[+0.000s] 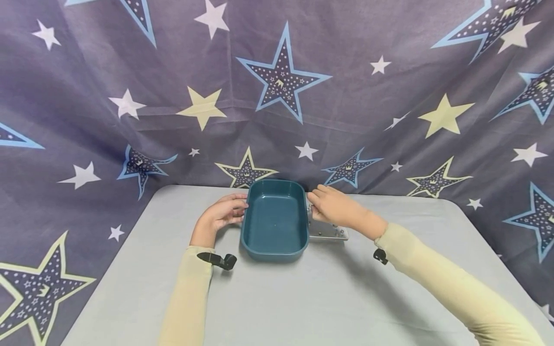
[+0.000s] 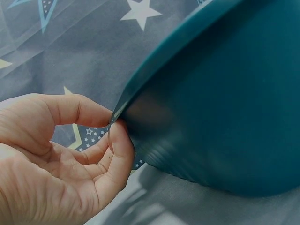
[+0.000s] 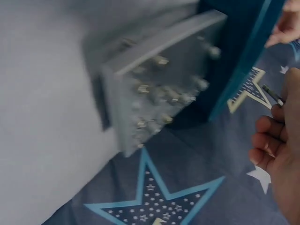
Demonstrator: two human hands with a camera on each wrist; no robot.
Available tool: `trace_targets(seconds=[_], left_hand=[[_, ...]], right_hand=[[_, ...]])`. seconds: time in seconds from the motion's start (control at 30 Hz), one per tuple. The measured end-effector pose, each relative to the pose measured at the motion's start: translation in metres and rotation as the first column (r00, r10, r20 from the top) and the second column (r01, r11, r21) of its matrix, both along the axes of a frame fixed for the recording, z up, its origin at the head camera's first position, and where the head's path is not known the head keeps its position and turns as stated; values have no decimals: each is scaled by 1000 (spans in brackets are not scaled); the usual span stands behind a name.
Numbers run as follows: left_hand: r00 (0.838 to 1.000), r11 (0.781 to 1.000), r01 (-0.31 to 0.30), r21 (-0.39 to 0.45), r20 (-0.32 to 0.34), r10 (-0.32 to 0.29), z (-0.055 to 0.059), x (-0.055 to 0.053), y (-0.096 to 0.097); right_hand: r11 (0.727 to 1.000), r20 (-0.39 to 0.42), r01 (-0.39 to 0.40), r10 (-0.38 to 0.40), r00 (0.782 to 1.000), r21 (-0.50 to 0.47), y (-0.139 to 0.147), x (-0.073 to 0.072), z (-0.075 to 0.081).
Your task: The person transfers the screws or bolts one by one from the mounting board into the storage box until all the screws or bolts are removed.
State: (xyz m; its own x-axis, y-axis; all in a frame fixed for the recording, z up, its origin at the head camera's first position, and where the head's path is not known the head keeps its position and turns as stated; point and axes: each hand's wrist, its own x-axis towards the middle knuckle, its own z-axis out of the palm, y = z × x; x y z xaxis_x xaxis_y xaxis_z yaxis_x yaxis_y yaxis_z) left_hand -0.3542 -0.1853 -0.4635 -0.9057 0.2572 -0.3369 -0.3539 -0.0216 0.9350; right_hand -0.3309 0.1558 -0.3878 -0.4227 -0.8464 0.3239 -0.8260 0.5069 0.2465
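Observation:
A teal rectangular tray (image 1: 274, 253) sits at the back middle of the table, with nothing seen inside. My left hand (image 1: 220, 213) pinches its left rim between thumb and fingers, as the left wrist view shows. To the right of the tray lies a grey metal plate (image 3: 187, 42) with several small bolts (image 3: 161, 61) sticking up from its face. My right hand (image 1: 335, 206) is over the plate, near the tray's right rim. Its curled fingers hold a slim, dark-tipped metal rod (image 3: 273, 95), most of which is hidden in the grip.
A pale grey cloth covers the table (image 1: 277, 302). Behind it hangs a dark curtain (image 1: 346, 96) with a star pattern, close against the table's back edge. Black straps with small cameras (image 1: 229, 262) are on both wrists.

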Motion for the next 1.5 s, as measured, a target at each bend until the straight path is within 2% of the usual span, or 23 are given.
trace_targets(seconds=[0.27, 0.4, 0.53, 0.73, 1.07, 1.33, 1.5], left_hand=[[1000, 1000, -4, -6, 8, 4, 0, 1, 1], [1000, 1000, -11, -6, 10, 11, 2, 2, 1], [1000, 1000, -15, -1, 8, 15, 3, 2, 1], [1000, 1000, -11, -2, 14, 11, 3, 1, 1], [1000, 1000, -21, -3, 14, 21, 4, 2, 2], [1000, 1000, -22, -4, 14, 22, 3, 1, 2], [999, 1000, -27, -1, 17, 27, 4, 2, 2]], right_hand=[[997, 17, 0, 1, 1000, -79, -15, -10, 16], [992, 80, 25, -15, 997, -125, -22, -14, 25], [985, 163, 66, -40, 986, -157, -30, -17, 33], [978, 242, 111, -66, 968, -174, -39, -24, 40], [972, 404, 153, -68, 912, -181, -55, -38, 47], [964, 444, 212, -122, 888, -160, -68, -49, 46], [959, 520, 244, -137, 843, -143, -75, -54, 44]])
